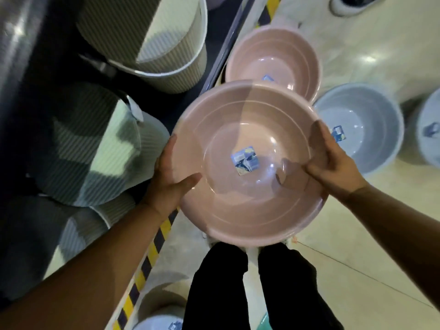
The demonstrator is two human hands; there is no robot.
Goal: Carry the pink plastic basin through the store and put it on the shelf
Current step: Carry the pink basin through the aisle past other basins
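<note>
I hold a round pink plastic basin (247, 129) in front of my waist, above my black trousers. A small blue label sticks to its bottom. My left hand (171, 177) grips the left rim, thumb over the inside edge and fingers underneath. My right hand (333, 163) grips the right rim, thumb inside the bowl, fingers curled round the edge. The dark shelf (59, 32) lies to my left, loaded with ribbed buckets.
A second pink basin (273, 53) sits on the floor just beyond the held one. Grey basins (364, 129) stand on the cream tiled floor to the right. Ribbed white buckets (154, 39) and a grey-green one (90, 148) fill the shelf. Yellow-black tape (152, 251) marks the shelf's base.
</note>
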